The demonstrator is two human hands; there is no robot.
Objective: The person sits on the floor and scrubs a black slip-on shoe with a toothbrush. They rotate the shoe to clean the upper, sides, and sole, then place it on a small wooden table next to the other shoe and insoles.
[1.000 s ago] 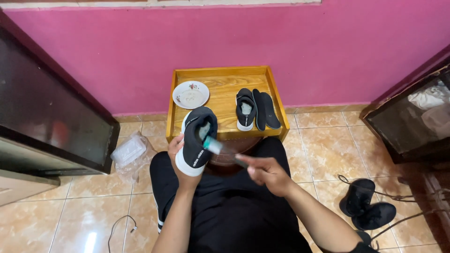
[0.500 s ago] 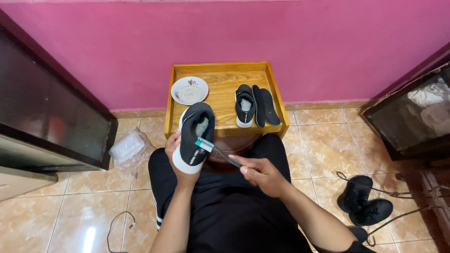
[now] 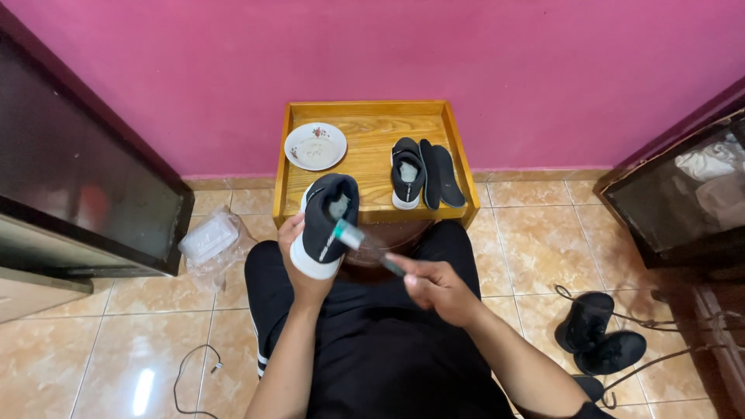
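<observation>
Pink wall, left hand (image 3: 304, 268) fingers wrapped round dark shoe (image 3: 327, 223), right hand (image 3: 438, 287) gripping brush (image 3: 366, 244)

We take this for a room in a home: pink painted wall (image 3: 466, 54), beige tiled floor (image 3: 528, 233), dark cabinet (image 3: 70, 178), spare black shoes (image 3: 601, 341) lying about on the tiles

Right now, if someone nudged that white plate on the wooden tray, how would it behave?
The white plate looks like glazed ceramic, so probably stiff and breakable if dropped. It lies flat and shallow on the wooden tray, so it would likely slide rather than tip. Its smooth rim may feel slippery.
</observation>
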